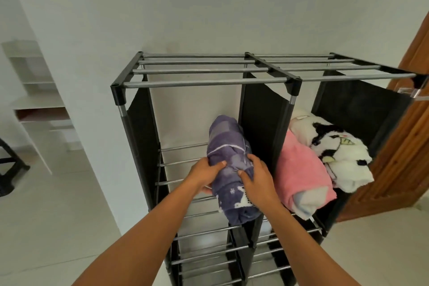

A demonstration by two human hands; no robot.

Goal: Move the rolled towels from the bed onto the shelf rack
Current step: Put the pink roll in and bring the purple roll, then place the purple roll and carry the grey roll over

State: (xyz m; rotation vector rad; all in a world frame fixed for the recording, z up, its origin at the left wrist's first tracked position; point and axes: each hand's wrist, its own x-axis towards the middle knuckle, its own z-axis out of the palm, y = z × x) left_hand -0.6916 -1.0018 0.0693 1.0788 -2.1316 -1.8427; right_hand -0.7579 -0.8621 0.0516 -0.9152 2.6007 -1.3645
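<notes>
A rolled purple towel with white patterns lies lengthwise on the metal bars of the shelf rack's left compartment, against the black middle divider. My left hand grips its left side and my right hand grips its right side, near the front end. In the right compartment lie a rolled pink towel and, beside it on the right, a rolled white towel with black cartoon print. The bed is out of view.
The rack stands against a white wall, with more barred shelves below. A wooden door is close on its right. White built-in shelves and a dark chair leg are at the far left. Pale tiled floor lies in front.
</notes>
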